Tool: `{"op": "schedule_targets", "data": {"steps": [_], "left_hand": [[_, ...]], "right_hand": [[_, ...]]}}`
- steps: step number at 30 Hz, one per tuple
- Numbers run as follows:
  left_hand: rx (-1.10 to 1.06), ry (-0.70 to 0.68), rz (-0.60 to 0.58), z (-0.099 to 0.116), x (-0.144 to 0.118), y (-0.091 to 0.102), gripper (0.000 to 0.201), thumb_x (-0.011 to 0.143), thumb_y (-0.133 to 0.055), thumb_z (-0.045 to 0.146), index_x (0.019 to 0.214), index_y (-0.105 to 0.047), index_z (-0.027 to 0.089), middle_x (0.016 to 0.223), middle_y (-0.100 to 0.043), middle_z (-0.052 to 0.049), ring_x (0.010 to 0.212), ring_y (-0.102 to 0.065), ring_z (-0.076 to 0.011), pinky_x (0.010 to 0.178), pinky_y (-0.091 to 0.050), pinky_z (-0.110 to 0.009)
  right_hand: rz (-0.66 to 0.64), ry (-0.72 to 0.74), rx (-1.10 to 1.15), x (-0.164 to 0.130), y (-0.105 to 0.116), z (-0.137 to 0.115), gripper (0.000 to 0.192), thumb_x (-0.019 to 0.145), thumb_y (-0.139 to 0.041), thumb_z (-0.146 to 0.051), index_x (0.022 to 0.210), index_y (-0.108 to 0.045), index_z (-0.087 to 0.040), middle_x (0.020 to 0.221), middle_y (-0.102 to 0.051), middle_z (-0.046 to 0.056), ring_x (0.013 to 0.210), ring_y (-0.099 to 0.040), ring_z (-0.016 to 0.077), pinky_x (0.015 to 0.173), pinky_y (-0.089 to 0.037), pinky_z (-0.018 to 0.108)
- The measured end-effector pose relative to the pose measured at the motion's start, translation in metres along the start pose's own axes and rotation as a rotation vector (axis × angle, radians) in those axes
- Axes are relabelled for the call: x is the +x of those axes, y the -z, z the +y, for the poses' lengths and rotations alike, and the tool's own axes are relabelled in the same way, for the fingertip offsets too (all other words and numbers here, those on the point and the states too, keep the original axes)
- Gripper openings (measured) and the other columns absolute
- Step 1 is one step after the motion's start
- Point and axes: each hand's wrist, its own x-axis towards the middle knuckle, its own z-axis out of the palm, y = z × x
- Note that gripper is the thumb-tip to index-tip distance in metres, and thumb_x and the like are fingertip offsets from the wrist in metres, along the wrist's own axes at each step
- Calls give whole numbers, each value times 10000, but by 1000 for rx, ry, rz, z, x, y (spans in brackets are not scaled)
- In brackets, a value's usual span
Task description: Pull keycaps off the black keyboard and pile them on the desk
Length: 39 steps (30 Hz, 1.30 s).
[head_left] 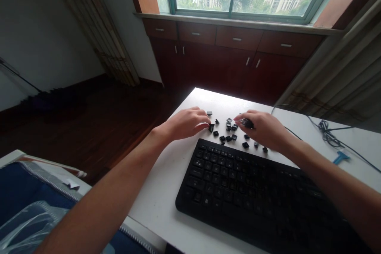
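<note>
While the left hand (190,123), fingers bent, touches a black keycap (211,127) beyond the keyboard (253,198), and the right hand (262,125) curls over dark pieces (247,123) there, I cannot tell if either grips, though such keycaps look light, stiff, slippery, best pinched by opposite sides.

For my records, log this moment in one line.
left hand: at black keycap; right hand: at dark item, unclear; keyboard: on white table

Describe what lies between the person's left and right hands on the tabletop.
In the head view, several loose black keycaps lie between the left hand and the right hand.
</note>
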Motion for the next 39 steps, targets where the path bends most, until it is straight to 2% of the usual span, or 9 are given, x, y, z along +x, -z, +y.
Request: {"op": "schedule_targets", "data": {"steps": [2,6,9,15,22,25,29,34,39], "left_hand": [[22,9,16,-1,0,-1,191,986,-592,219,1065,-765,202,1059,-757,-73,967,-691,-194,840,-584,-318],[81,30,60,-5,-1,-3,197,986,-574,200,1047,-760,181,1037,-744,-82,941,-677,-204,822,-573,-339],[111,29,68,-7,-2,-3,193,981,-573,183,1038,-757,185,1044,-736,-78,930,-670,-206,797,-566,-341],[104,7,33,-6,-2,-2,155,977,-613,234,967,-763,198,1032,-744,-60,938,-675,-204,792,-561,-326],[86,20,22,-2,-1,-2,210,972,-581,187,1086,-754,218,1089,-743,-56,989,-680,-208,841,-573,-336],[75,50,27,0,-1,-2,272,960,-587,196,1200,-717,212,1116,-740,-66,1024,-677,-226,867,-581,-358],[35,100,11,3,0,-3,308,962,-601,251,1254,-687,202,1135,-740,-74,1066,-666,-245,916,-580,-387],[-1,105,-20,3,-1,-3,326,979,-566,271,1279,-675,205,1161,-739,-73,1081,-656,-247,917,-582,-395],[-10,179,80,-3,-2,-8,350,970,-524,205,1288,-670,200,1283,-694,-68,1217,-594,-250,1040,-532,-426]], "right_hand": [[-26,-32,-14,10,0,-6,331,992,-524,-415,984,-776,-201,1024,-763,82,824,-677,203,676,-448,296],[-95,-139,-61,30,-1,-15,516,929,-542,-608,699,-707,-176,697,-703,88,589,-593,183,530,-353,308],[-122,-211,-95,39,-4,-18,518,865,-599,-657,703,-703,-176,699,-698,102,588,-589,189,522,-342,310],[-145,-269,-108,42,-9,-21,406,861,-633,-564,802,-735,-175,786,-716,122,679,-630,231,555,-378,327],[-122,-265,-45,40,-12,-23,372,846,-660,-536,746,-710,-182,750,-714,103,617,-610,203,533,-372,322],[-78,-231,18,31,-5,-24,346,869,-636,-523,767,-704,-199,757,-725,73,627,-614,189,534,-384,309],[2,-197,101,6,7,-21,359,895,-609,-549,834,-709,-210,778,-737,48,646,-619,177,561,-414,299],[64,-202,153,-27,14,-4,353,833,-691,-590,885,-751,-246,650,-703,-6,532,-541,152,559,-415,301],[43,-226,154,-53,19,21,401,854,-653,-638,927,-773,-262,756,-750,11,640,-625,178,613,-446,303]]}}
